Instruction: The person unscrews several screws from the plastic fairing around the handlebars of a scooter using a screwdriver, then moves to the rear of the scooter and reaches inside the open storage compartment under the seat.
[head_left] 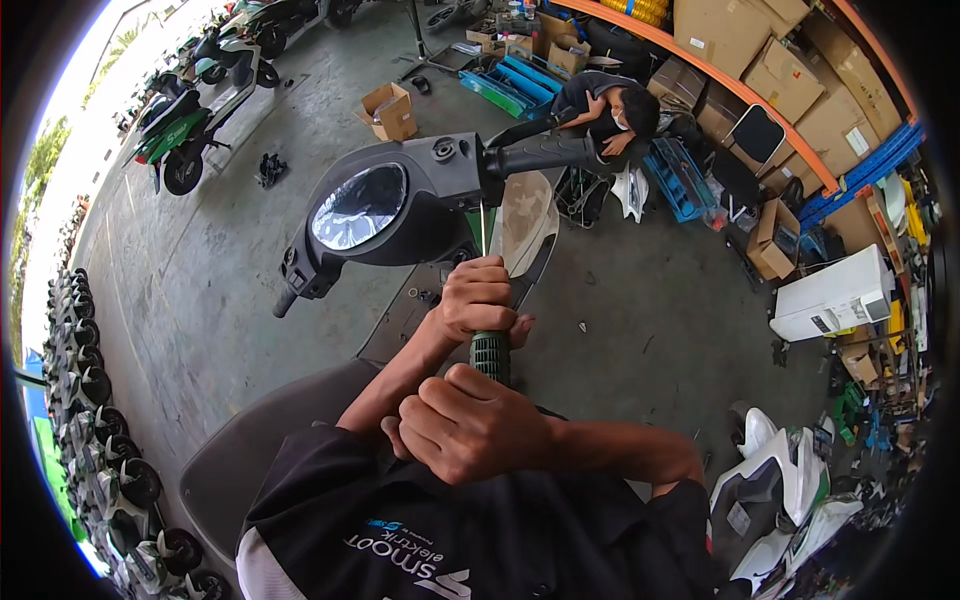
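In front of me stands a scooter's dark handlebar cover (430,170) with a film-wrapped headlight (360,207). My left hand (480,297) is closed round a screwdriver with a ribbed dark green handle (490,355). Its thin metal shaft (483,230) runs up to the underside of the cover, beside the right rubber grip (545,155); the tip is hidden. Nearer to me, my right hand (470,425) makes a fist over the lower end of the handle. Whether its fingers hold anything, or touch the handle, is hidden.
Beyond the right grip a person (610,110) in dark clothes crouches by blue toolboxes (680,180). An open cardboard box (388,110) lies on the floor ahead. Shelving with boxes (740,45) and white scooter panels (770,470) line the right; parked scooters (185,125) fill the left.
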